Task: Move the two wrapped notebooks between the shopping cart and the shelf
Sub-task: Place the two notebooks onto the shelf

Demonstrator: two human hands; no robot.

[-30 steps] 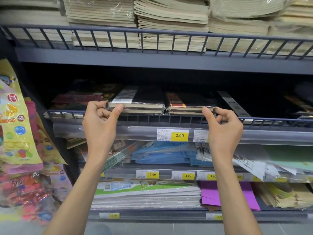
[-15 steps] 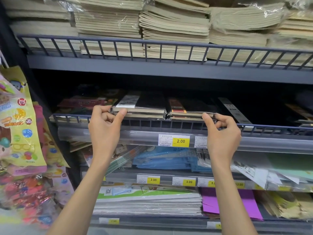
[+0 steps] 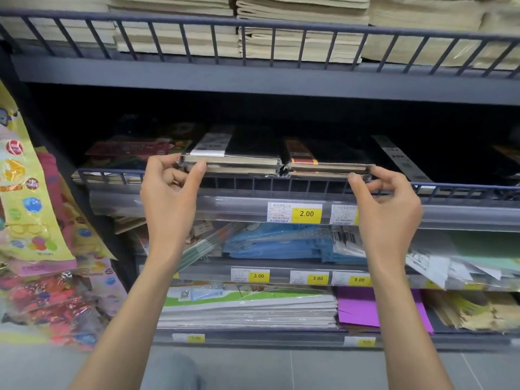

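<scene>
Plastic-wrapped dark notebooks (image 3: 278, 153), seemingly stacked pairs

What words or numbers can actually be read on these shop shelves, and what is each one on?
"2.00": yellow price tag on the rail below the notebooks.
"3.00": two yellow tags one rail lower.
"5.00": yellow tag beside them.
Small label print, barcodes, notebook wrappers and bottom tags: too blurred.

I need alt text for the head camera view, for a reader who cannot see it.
Two bare hands hold two wrapped notebooks side by side at the front rail of a store shelf: the left hand pinches the left notebook, the right hand the right notebook. A yellow 2.00 price tag sits below.
</scene>
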